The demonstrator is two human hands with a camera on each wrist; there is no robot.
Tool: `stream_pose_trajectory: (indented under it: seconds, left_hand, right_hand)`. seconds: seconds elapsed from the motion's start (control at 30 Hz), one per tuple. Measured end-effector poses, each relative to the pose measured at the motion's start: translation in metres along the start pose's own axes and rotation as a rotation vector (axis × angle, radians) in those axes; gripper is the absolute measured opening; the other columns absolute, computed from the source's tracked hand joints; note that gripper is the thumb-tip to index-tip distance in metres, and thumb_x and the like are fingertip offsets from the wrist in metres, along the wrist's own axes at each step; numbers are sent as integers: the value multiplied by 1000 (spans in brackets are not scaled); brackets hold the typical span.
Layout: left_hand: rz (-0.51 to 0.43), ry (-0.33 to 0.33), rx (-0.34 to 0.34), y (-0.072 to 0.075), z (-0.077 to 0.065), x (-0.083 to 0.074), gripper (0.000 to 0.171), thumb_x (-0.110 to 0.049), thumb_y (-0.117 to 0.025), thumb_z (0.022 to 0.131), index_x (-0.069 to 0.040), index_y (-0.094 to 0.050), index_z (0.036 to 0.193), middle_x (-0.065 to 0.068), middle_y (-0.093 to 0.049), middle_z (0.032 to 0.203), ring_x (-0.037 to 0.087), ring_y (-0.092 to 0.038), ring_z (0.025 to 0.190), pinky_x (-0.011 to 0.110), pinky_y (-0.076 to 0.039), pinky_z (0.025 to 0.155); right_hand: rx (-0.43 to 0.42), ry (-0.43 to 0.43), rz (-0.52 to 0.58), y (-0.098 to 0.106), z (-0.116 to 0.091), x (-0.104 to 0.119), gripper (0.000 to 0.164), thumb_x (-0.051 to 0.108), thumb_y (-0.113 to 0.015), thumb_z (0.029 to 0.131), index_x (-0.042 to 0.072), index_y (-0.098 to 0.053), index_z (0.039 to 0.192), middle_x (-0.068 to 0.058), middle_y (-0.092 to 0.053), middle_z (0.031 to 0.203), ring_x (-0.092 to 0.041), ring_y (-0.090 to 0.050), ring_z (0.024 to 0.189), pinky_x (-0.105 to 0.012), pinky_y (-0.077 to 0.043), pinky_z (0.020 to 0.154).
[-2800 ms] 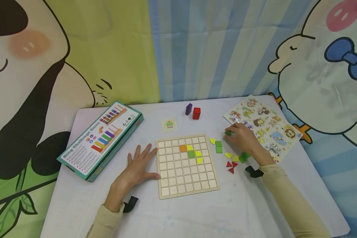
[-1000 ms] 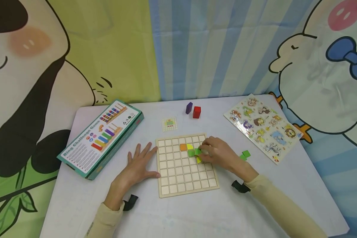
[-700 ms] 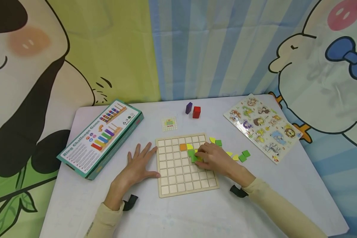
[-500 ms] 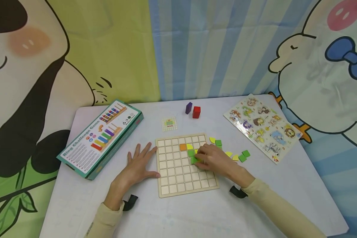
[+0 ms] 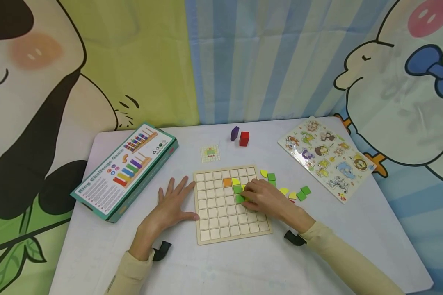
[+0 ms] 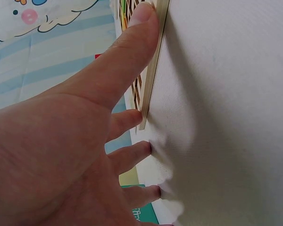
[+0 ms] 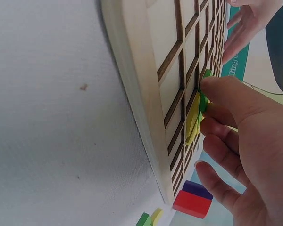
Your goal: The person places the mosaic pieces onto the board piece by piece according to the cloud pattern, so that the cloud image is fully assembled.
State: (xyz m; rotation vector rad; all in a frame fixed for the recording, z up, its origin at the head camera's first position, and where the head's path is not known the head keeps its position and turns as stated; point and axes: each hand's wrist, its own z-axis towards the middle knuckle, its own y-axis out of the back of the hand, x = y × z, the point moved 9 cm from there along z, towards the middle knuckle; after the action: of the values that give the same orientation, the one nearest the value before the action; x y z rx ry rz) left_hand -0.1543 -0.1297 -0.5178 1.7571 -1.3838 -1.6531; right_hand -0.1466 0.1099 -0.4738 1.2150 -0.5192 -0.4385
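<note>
My left hand (image 5: 170, 211) lies with spread fingers at the left edge of the wooden grid board (image 5: 215, 242), thumb and a fingertip touching its rim. Over the board's right half, my right hand (image 5: 267, 198) pinches a green square tile (image 5: 239, 199) between thumb and finger, at a cell just below another green square (image 5: 237, 189). An orange square (image 5: 227, 182) and a yellow rounded piece (image 5: 235, 181) sit in the row above. In the right wrist view, yellow pieces (image 7: 192, 123) lie beside the pinched tile; the hand partly covers them in the head view.
Loose green squares (image 5: 305, 190) and yellow pieces (image 5: 283, 191) lie right of the board. Behind it are a pattern card (image 5: 210, 154), a red block (image 5: 244, 139) and a purple block (image 5: 234, 133). A game box (image 5: 125, 172) lies left, an animal puzzle board (image 5: 326, 157) right.
My right hand has come leftward from beside the animal puzzle to the board with the green square, then down to the cell below the other green square. My left hand has stayed put.
</note>
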Motion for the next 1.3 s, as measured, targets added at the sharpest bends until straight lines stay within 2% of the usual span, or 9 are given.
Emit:
stream_pose_trajectory:
  seconds: [0.3, 0.73, 1.13, 1.3]
  left_hand:
    - [-2, -7, -8, -1, 1, 0, 111, -46, -90, 70, -18, -32, 160, 14, -14, 171, 52, 4, 154, 81, 3, 111]
    - [10, -7, 1, 0, 2, 0, 110, -47, -89, 71, -17, -31, 160, 15, -13, 171, 52, 4, 154, 82, 3, 111]
    - [11, -2, -4, -1, 2, 0, 110, -47, -89, 70, -17, -32, 160, 15, -14, 171, 53, 4, 154, 81, 2, 112]
    - [10, -5, -8, -1, 2, 1, 111, -47, -90, 69, -17, -32, 160, 15, -14, 171, 53, 4, 154, 81, 2, 111]
  right_hand:
    - [24, -25, 10, -3, -1, -3, 27, 29, -81, 88, 9, -80, 106, -1, -71, 99, -16, -63, 90, -31, -54, 81]
    - [40, -51, 21, -2, 1, -3, 26, 29, -80, 88, 10, -80, 105, 0, -70, 98, -15, -61, 89, -30, -53, 79]
    - [23, -62, 36, -1, 3, -5, 27, 29, -83, 85, 12, -80, 105, 2, -69, 98, -13, -60, 89, -29, -53, 79]
    - [-28, -68, 77, 8, 2, -10, 24, 25, -86, 82, 11, -80, 101, 2, -70, 95, -14, -62, 89, -29, -53, 76]
